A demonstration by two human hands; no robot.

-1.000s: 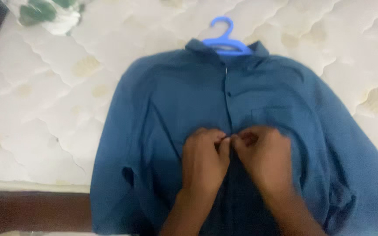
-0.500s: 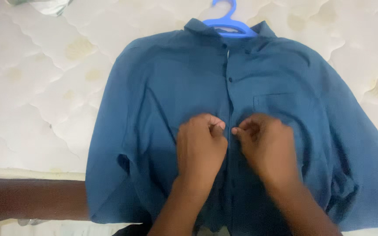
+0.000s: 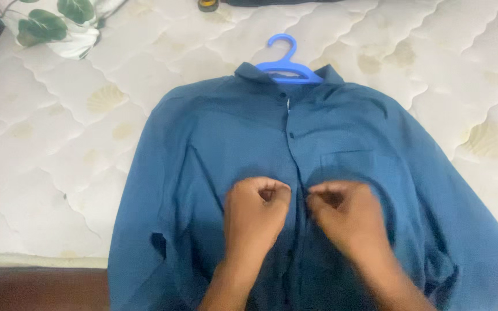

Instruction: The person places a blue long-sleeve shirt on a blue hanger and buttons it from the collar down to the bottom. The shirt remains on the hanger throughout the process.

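Shirt: my blue shirt (image 3: 231, 150) lies front-up on the quilted mattress (image 3: 59, 144), collar on a blue hanger (image 3: 288, 62).
Left hand: my left hand (image 3: 255, 213) is curled, pinching the placket edge left of the button line.
Right hand: my right hand (image 3: 344, 216) is curled on the opposite edge, just beside the left.
Doing it well: I judge both edges should stay flat and level, button lined up with its hole.
Nearby: leaf-print cloth (image 3: 53, 26) at the far corner.
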